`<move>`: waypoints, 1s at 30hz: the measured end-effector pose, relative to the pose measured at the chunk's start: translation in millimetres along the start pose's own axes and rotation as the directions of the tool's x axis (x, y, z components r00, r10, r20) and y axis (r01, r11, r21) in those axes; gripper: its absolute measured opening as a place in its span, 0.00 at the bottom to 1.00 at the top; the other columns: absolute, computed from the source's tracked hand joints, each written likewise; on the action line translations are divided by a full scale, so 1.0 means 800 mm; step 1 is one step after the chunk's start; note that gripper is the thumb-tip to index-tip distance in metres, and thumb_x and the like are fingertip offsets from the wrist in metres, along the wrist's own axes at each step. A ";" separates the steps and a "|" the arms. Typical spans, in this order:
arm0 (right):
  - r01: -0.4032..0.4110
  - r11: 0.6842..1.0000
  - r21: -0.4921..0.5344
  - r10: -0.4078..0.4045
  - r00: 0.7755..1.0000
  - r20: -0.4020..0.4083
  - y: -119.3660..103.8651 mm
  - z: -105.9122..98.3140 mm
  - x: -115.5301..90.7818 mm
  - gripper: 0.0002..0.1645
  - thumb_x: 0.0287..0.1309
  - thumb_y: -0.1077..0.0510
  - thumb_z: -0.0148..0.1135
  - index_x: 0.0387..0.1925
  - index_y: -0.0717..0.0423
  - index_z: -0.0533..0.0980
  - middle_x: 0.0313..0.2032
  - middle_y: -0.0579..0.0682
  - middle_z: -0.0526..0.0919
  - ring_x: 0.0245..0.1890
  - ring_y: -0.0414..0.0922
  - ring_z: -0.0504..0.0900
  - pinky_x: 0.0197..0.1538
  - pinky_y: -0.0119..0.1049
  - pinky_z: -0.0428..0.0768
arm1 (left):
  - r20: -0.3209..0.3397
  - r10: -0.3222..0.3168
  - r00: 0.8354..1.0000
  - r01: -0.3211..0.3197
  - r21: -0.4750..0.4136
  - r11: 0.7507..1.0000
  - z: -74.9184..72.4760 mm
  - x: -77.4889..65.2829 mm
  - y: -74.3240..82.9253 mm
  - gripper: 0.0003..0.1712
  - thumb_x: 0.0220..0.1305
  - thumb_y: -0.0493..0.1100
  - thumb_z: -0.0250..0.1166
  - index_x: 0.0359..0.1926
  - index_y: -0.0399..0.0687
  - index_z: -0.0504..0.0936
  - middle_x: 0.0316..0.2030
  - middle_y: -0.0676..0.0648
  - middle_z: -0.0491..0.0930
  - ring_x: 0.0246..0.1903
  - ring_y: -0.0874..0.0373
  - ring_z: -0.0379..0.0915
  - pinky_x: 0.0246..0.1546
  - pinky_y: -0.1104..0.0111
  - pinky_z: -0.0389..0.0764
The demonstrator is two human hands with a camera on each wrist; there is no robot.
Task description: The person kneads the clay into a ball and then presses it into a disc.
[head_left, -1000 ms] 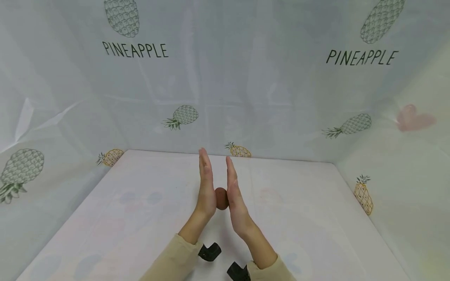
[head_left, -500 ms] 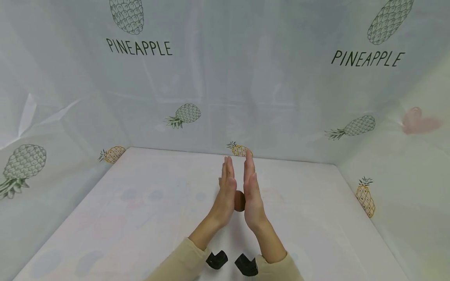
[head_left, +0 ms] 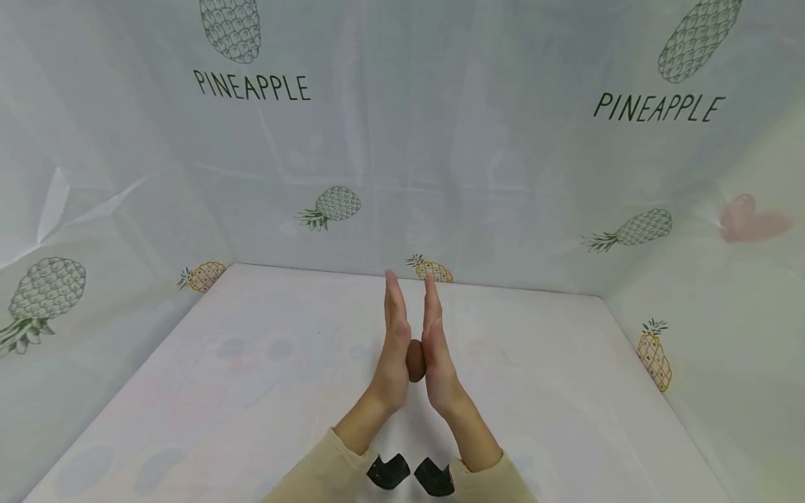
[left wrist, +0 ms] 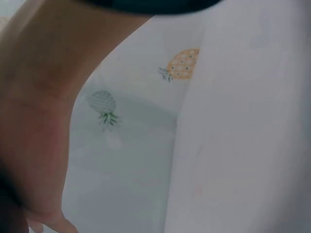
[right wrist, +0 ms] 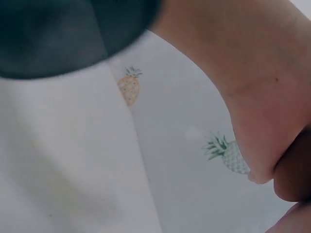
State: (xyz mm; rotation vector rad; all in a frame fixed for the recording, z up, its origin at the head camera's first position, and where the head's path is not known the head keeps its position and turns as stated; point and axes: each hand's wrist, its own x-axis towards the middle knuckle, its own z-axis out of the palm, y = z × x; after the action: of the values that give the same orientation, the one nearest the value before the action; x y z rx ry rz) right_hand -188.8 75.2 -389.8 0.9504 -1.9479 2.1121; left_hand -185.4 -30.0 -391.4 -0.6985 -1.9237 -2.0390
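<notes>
Between my two flat palms sits a smooth brown clay-like ball, looking slightly longer than wide. My left hand presses it from the left with straight fingers pointing up and away. From the other side my right hand faces it, its fingers straight too. Both hands are raised over the white table. In the right wrist view the brown ball shows at the right edge, tucked against the palm. The left wrist view has only the wrist and heel of the left hand, with the fingertips mostly out of frame.
A white table with faint printed spots lies beneath the hands. Pale sheeting printed with pineapples rises behind it and at both sides. Black wrist camera mounts stick out from the beige sleeves.
The palms slide back and forth against each other with the ball between them. Both hands shifted right, then slightly back left; the left fingertips now reach a little beyond the right ones.
</notes>
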 end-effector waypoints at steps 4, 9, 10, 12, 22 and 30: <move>-0.014 1.000 0.001 0.014 0.998 0.060 0.000 0.010 -0.002 0.36 0.83 0.40 0.12 0.86 0.35 0.29 0.84 0.35 0.25 0.83 0.43 0.21 0.77 0.67 0.23 | -0.104 -0.017 0.994 0.017 -0.001 1.000 -0.014 0.006 0.002 0.40 0.81 0.68 0.29 0.84 0.75 0.25 0.82 0.68 0.21 0.82 0.64 0.14 0.77 0.38 0.22; -0.078 0.994 0.070 0.071 0.992 0.104 -0.003 0.018 -0.004 0.36 0.83 0.38 0.12 0.85 0.33 0.28 0.84 0.33 0.23 0.83 0.47 0.21 0.78 0.66 0.22 | -0.205 -0.023 0.979 0.031 0.038 0.999 -0.031 0.014 0.000 0.38 0.82 0.65 0.28 0.85 0.75 0.28 0.83 0.70 0.24 0.82 0.66 0.17 0.78 0.39 0.24; -0.092 0.992 0.083 0.082 0.990 0.112 -0.003 0.019 -0.005 0.36 0.83 0.38 0.12 0.85 0.33 0.27 0.83 0.33 0.23 0.83 0.47 0.21 0.79 0.66 0.22 | -0.218 -0.024 0.976 0.034 0.039 0.999 -0.034 0.016 0.000 0.37 0.82 0.65 0.29 0.85 0.76 0.28 0.82 0.71 0.25 0.82 0.67 0.17 0.79 0.40 0.24; -0.112 0.989 0.100 0.099 0.987 0.127 -0.005 0.021 -0.006 0.36 0.82 0.37 0.11 0.85 0.33 0.26 0.83 0.33 0.22 0.83 0.48 0.21 0.79 0.64 0.22 | -0.245 -0.028 0.969 0.039 0.038 0.999 -0.038 0.019 -0.002 0.37 0.81 0.65 0.30 0.84 0.77 0.29 0.82 0.72 0.25 0.82 0.68 0.18 0.79 0.40 0.25; -0.015 0.997 0.082 0.008 0.997 0.083 -0.011 0.016 -0.007 0.39 0.82 0.36 0.10 0.85 0.40 0.25 0.84 0.37 0.22 0.83 0.45 0.20 0.77 0.65 0.20 | -0.110 -0.069 0.991 0.069 -0.003 0.998 -0.024 0.015 -0.004 0.40 0.79 0.71 0.29 0.85 0.76 0.28 0.83 0.66 0.22 0.82 0.62 0.16 0.78 0.37 0.27; 0.026 0.995 0.100 -0.029 0.999 0.035 -0.015 0.006 -0.004 0.41 0.80 0.34 0.09 0.85 0.41 0.24 0.84 0.35 0.22 0.83 0.42 0.19 0.77 0.61 0.19 | -0.012 -0.112 0.994 0.112 -0.047 0.993 -0.006 0.006 -0.011 0.42 0.76 0.78 0.28 0.84 0.81 0.28 0.85 0.58 0.32 0.58 0.55 0.73 0.53 0.60 0.73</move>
State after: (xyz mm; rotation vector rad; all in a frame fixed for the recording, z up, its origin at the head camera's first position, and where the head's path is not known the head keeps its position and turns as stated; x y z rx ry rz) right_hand -178.5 73.7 -381.5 1.0346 -1.8502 2.2101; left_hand -194.8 -33.5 -396.7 -0.5970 -1.9547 -2.1551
